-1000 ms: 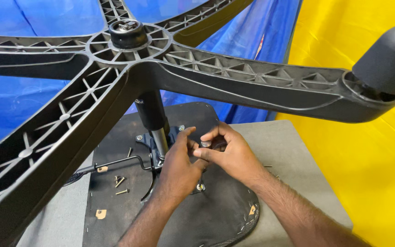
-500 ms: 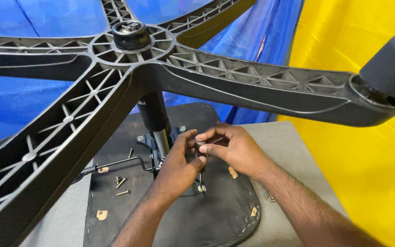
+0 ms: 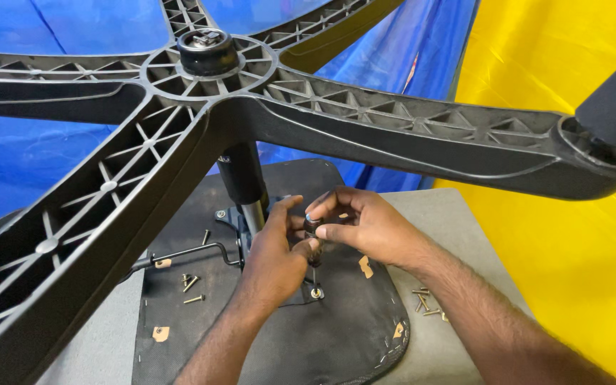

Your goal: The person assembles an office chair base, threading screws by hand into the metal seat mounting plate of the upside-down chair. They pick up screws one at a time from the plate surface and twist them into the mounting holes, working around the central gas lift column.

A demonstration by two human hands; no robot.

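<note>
Small dark part (image 3: 312,228) behind fingers (image 3: 329,230)

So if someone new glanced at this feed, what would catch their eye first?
Most likely the big black five-armed chair base, upturned and spread across the whole upper frame on its centre column. Next, the left hand and right hand, meeting mid-frame over the underside of the black seat, both pinching a small dark part. Behind everything, a blue sheet on the left meets a bright yellow one on the right.
</note>
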